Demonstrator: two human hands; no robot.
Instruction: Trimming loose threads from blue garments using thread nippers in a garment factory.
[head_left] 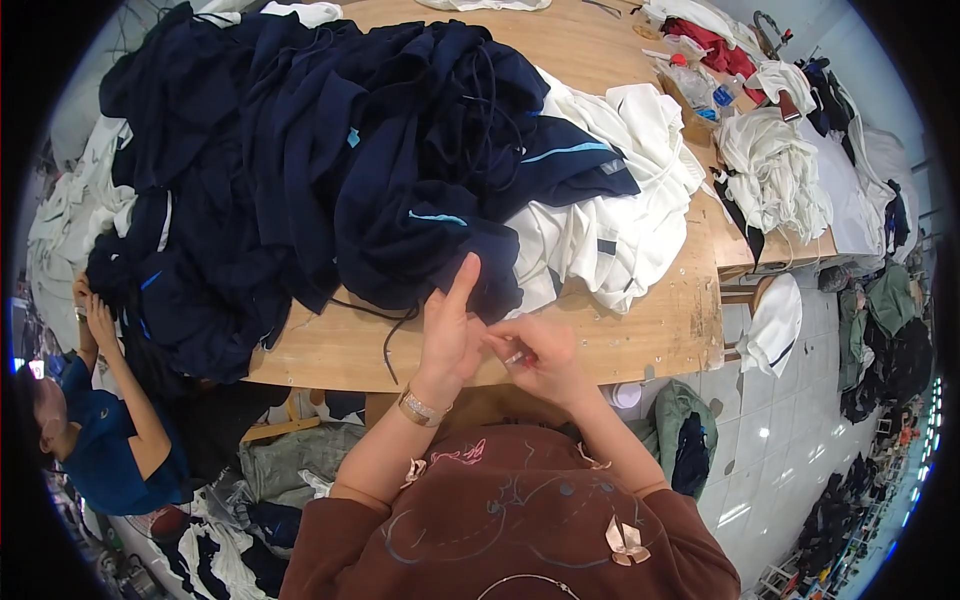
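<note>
Our grip is working at the near edge of the counter: our left hand is raising its forefinger against the hem of the navy pile, its other fingers curling loosely, clamped on nothing we can make out. Our right hand is pinching something small and pale between thumb and fingertips, too small to tell what it is. A gold bracelet is sitting on our left wrist.

The counter is bare wood, and we are standing against its near edge. The navy pile is covering most of its left and middle, touching our left forefinger. A dark cord is trailing out of the pile toward the counter's edge, just beside our left hand. White garments are lying to the right of the pile, partly under it. A second stack of white cloth is resting on the next counter, well apart. The floor is pale tile, with more clothes heaped along the right.

At the left, another person in a blue top is reaching both hands into the pile's far end.
</note>
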